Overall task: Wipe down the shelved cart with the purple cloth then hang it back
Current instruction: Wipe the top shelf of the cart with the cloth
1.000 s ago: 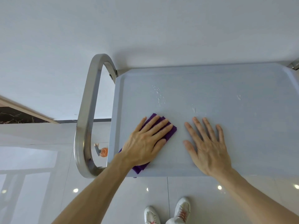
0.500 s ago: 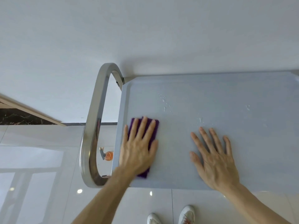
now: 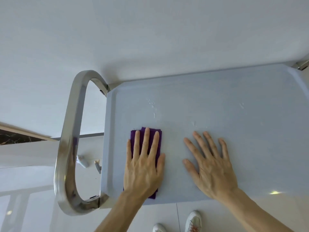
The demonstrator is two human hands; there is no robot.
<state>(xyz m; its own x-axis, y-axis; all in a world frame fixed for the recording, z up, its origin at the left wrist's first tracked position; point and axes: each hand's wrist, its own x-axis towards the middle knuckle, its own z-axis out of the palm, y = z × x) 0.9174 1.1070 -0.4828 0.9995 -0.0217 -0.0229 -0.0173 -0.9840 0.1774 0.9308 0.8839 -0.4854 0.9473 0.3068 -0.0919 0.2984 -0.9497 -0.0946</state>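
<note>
Wiping step judged in hand: purple cloth (image 3: pixel 158 136) pressed under flat, splayed fingers (image 3: pixel 146 139) of left hand (image 3: pixel 143 164) at lower centre of frame, right hand (image 3: pixel 212 166) laid flat and empty on cart top (image 3: pixel 250 101), droplets (image 3: pixel 151 104) above judged next to be swept.

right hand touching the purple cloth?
Apart. Head view shows bare cart top between the right hand and the cloth, which lies under the left hand.

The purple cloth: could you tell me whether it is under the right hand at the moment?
No, the purple cloth lies flat under the left hand, while the right hand rests bare on the cart top.
</note>
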